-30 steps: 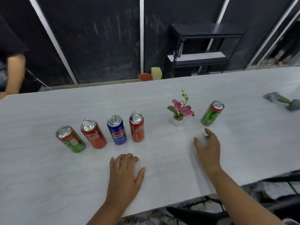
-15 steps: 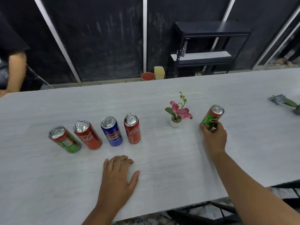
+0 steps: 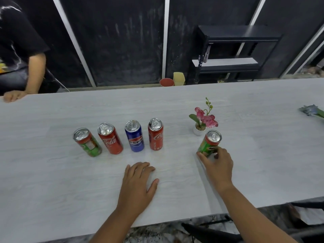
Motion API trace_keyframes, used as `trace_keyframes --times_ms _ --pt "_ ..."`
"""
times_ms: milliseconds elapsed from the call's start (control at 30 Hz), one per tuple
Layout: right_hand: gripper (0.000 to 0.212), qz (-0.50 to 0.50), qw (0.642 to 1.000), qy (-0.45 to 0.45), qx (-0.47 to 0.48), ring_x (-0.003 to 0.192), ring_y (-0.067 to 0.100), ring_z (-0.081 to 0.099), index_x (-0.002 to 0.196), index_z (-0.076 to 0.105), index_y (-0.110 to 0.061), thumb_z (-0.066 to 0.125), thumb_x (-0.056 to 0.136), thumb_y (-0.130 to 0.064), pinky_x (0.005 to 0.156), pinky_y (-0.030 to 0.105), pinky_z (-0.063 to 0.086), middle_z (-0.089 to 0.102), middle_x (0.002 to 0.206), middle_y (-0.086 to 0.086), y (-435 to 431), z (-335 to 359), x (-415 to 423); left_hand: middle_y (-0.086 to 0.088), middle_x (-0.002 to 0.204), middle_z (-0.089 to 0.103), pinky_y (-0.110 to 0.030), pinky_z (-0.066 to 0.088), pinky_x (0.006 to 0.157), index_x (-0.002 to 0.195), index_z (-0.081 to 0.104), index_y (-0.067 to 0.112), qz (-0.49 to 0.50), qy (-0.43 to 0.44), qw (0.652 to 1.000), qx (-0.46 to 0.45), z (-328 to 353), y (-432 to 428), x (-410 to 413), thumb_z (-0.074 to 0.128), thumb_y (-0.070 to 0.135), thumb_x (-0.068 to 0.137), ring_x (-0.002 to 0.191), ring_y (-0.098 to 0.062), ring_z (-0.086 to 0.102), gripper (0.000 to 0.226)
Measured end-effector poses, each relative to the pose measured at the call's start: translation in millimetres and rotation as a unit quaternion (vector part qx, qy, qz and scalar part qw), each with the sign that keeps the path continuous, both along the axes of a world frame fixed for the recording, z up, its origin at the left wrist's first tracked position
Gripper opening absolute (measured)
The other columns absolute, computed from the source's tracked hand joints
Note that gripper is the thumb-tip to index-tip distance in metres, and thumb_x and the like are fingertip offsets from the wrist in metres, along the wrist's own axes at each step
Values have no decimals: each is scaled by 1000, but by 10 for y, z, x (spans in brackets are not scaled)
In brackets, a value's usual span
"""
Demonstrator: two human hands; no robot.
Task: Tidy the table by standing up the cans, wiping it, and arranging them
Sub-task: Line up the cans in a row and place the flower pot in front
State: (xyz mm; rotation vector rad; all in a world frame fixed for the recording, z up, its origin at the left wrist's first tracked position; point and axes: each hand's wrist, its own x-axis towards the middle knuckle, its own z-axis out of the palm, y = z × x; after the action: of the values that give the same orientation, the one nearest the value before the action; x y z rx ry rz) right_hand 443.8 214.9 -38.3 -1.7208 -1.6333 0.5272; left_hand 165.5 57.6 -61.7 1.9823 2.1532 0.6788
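While the right hand wraps its fingers around the lower part of a green can, that can stands upright on the pale wood-grain table, just in front of a small white pot of pink flowers. To its left, well apart, four more cans stand upright in a row: a red cola can nearest, then a blue Pepsi can, a second red cola can and, at the far end, a green-and-red can. These four sit close together without touching. The left hand lies flat on the tabletop, palm down, fingers loosely spread and holding nothing, just in front of the gap between the blue can and the nearest red one. At the table's right edge lies a bluish artificial flower sprig. Across the far left corner, another person's hand rests on the table edge. Behind the table stand a black shelf unit, a red cup and a yellow cup against a dark wall.
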Motion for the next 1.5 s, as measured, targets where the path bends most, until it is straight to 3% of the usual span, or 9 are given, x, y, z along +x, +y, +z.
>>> trace_keyframes --times_ms 167,367,600,867,1133,1267,1367,1500 --pt "47 57 998 -13 -5 88 20 59 103 69 -25 90 76 -56 84 44 51 63 93 -10 11 -1 -442 11 163 50 -38 37 128 150 58 33 -30 31 999 -8 27 -202 -384 52 60 107 153 -12 43 51" --pt "50 75 997 -18 -11 89 22 61 104 70 -21 90 76 -56 83 49 54 68 96 -3 146 61 -818 11 157 55 -37 39 125 144 64 28 44 5 999 5 -15 -358 -602 58 51 103 149 -12 47 47" --pt "57 99 994 -41 -21 96 22 62 115 72 -20 88 77 -60 89 48 53 71 105 -1 214 29 -998 12 153 56 -36 38 124 140 63 29 40 -4 999 12 -36 -326 -601 60 48 102 145 -12 49 43" --pt "53 87 993 -76 10 90 21 56 105 68 -19 85 78 -63 83 42 45 58 94 -6 236 -49 -1019 14 153 55 -30 31 124 140 61 31 47 -5 999 8 -45 -325 -585 59 50 101 146 -10 47 43" --pt "54 81 991 -103 16 93 23 56 104 68 -20 81 80 -66 82 41 44 59 96 -3 253 -100 -1034 14 153 54 -26 25 125 141 60 32 49 -2 999 4 -52 -325 -592 57 52 102 146 -10 46 44" --pt "66 83 989 -124 3 110 30 58 127 69 -17 82 81 -62 91 43 44 64 114 5 205 -85 -1011 14 153 54 -28 29 125 141 60 32 47 -4 999 4 -50 -329 -595 58 52 102 146 -10 46 44" --pt "85 61 991 -120 -29 131 31 51 155 52 -17 78 87 -60 107 47 40 61 139 7 72 -59 -939 14 153 55 -29 30 125 140 60 32 47 -5 999 6 -43 -331 -590 58 52 102 146 -10 46 43" --pt "68 46 995 -88 -18 143 29 46 154 55 -18 78 93 -41 117 50 34 58 151 7 -205 -79 -746 13 153 55 -35 36 124 140 61 31 47 -6 999 7 -46 -328 -587 58 51 101 146 -11 47 44"
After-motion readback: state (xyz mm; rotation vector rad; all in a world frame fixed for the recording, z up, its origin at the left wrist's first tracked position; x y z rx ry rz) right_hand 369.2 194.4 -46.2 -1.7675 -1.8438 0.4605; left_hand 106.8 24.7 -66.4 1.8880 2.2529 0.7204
